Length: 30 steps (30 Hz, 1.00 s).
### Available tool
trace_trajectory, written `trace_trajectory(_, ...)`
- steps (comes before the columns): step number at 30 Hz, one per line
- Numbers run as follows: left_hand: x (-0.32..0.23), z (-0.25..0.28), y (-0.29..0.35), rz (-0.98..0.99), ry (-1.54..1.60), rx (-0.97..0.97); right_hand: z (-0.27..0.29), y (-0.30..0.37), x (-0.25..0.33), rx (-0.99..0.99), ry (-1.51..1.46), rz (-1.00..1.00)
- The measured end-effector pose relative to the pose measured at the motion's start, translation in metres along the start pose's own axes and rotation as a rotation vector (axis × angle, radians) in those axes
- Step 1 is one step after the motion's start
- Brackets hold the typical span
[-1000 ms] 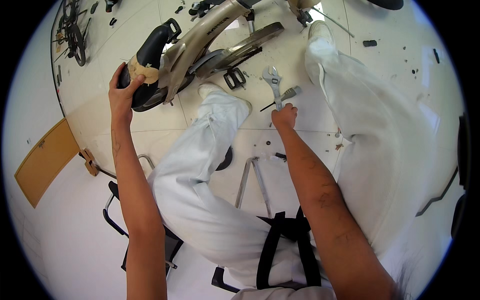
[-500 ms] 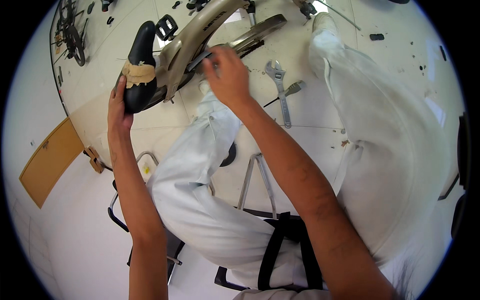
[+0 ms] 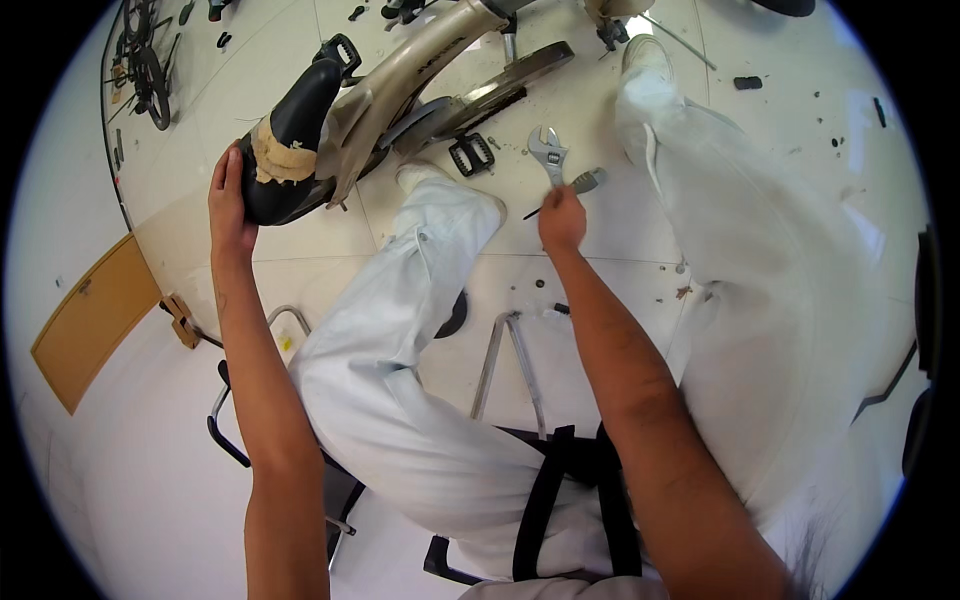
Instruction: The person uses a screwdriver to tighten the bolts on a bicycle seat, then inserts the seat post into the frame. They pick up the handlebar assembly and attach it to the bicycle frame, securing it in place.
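My left hand (image 3: 231, 203) grips the back edge of a black bicycle saddle (image 3: 306, 108), its fingers curled on the side. Tan patches show where the saddle's cover is torn or taped. The saddle belongs to a bicycle with a champagne-coloured frame (image 3: 395, 72), leaning low over the floor. To the right, my right hand (image 3: 562, 222) is closed round the handle of a silver adjustable wrench (image 3: 548, 152), whose jaw points away from me. Partly behind that hand lies a screwdriver (image 3: 590, 181) with a grey handle. A black pedal (image 3: 471, 155) is near the wheel.
A wheel (image 3: 520, 75) reaches right from the frame. Small loose parts and a black block (image 3: 747, 83) are scattered on the pale tiles. Another bicycle (image 3: 148, 70) stands far left. Metal chair legs (image 3: 510, 365) are beside my left leg (image 3: 390, 310).
My right hand has moved from beside the bicycle frame down and right onto the wrench and closed on its handle. The saddle is tilted slightly more to the right, with my left hand still on it.
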<state>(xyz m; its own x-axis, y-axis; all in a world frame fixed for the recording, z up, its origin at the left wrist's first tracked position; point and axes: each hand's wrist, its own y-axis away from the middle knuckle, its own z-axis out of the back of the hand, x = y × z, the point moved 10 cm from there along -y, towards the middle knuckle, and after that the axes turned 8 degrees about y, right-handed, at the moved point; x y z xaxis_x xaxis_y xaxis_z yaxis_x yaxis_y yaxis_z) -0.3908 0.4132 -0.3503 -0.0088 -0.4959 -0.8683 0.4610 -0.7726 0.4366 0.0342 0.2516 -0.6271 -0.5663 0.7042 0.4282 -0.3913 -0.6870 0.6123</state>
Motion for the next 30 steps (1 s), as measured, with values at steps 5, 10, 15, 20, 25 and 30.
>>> trace_trajectory(5, -0.004, -0.005, 0.002, 0.024, -0.023, -0.082, -0.065, 0.028, -0.098, 0.401, 0.034, -0.302)
trace_trajectory(10, 0.011, 0.003, -0.007, 0.120, 0.123, -0.059, -0.021, 0.024, 0.010, 0.060, -0.099, 0.147)
trace_trajectory(15, 0.032, 0.004, -0.003, 0.187, 0.228, -0.178, 0.035, 0.036, 0.173, 0.005, -0.505, 0.428)
trace_trajectory(20, 0.021, 0.018, 0.000, 0.067, 0.121, -0.261, -0.010, 0.023, 0.092, 0.052, -0.140, 0.307)
trace_trajectory(25, 0.026, 0.008, 0.005, 0.172, 0.217, -0.185, -0.041, 0.012, -0.063, 0.102, 0.447, 0.029)
trace_trajectory(30, 0.031, 0.001, 0.001, 0.175, 0.272, -0.166, -0.033, -0.029, -0.076, -0.087, 0.112, -0.026)
